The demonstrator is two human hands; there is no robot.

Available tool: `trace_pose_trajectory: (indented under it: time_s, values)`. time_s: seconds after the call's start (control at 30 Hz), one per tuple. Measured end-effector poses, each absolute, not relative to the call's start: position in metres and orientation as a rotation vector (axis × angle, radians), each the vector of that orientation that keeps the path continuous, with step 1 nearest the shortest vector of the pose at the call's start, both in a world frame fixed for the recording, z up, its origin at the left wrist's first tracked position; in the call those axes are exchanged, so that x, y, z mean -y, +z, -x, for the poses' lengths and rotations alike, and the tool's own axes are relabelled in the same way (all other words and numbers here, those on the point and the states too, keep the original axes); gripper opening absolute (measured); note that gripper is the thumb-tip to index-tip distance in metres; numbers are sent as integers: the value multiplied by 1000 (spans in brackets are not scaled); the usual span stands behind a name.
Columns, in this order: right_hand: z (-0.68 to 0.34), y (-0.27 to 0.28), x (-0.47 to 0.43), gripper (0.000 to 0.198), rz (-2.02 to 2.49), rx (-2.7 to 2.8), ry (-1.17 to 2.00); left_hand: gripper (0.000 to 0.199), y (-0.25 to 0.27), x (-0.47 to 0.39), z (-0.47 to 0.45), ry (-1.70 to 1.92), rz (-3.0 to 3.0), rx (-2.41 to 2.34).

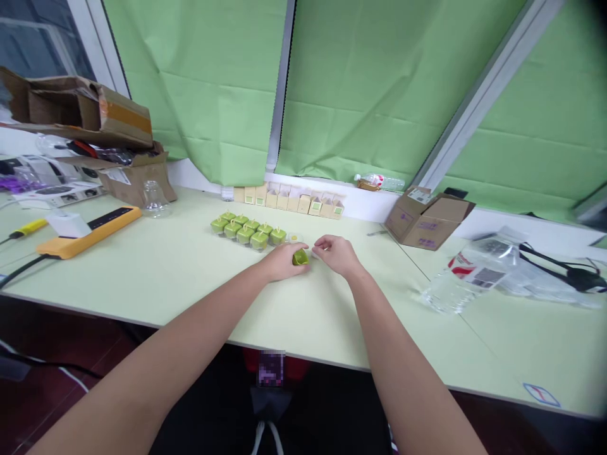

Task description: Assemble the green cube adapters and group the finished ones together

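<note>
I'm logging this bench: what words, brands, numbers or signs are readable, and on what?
None is readable.
Large bottle's label: too blurred.
Ledge bottle: red marking, too small.
Right cardboard box: purple print and label, too small.
Lower left cardboard box: label too small.
Small cartons: green patches, too small.
Table sticker: red mark, too blurred.

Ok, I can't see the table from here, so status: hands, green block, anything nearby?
Left hand gripping green block. Right hand close beside it, pinched, contents unclear. Other green blocks grouped just beyond left hand.

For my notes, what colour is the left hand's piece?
The piece is green, clearest in the head view.
</note>
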State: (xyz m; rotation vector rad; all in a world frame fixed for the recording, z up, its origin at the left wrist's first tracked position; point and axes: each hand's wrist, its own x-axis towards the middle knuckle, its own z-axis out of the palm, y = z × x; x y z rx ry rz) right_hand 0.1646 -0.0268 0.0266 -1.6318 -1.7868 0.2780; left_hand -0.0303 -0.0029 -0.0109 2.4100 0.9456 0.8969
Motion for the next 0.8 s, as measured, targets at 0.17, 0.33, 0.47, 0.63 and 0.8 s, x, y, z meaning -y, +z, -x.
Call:
trace_pose_trajectory:
  time_s: [0.17, 0.33, 0.47, 0.63, 0.8]
  values:
    - [-159, 31, 37, 9, 1676, 1982, 404, 49, -10, 2, 32, 819, -2442, -951]
    - [-159, 29, 41, 10, 1754, 2108, 389, 50, -4, 5, 34, 803, -2421, -921]
    - [-161, 29, 40, 13, 1760, 2134, 335, 50, -1, 8, 36, 800, -2422, -918]
    - [-167, 35, 42, 27, 1767, 2062, 247, 58, 1, 10, 39, 808, -2402, -930]
    - [-174, 41, 43, 24, 1842, 1966, 239, 62, 10, 17, 41, 899, -2361, -958]
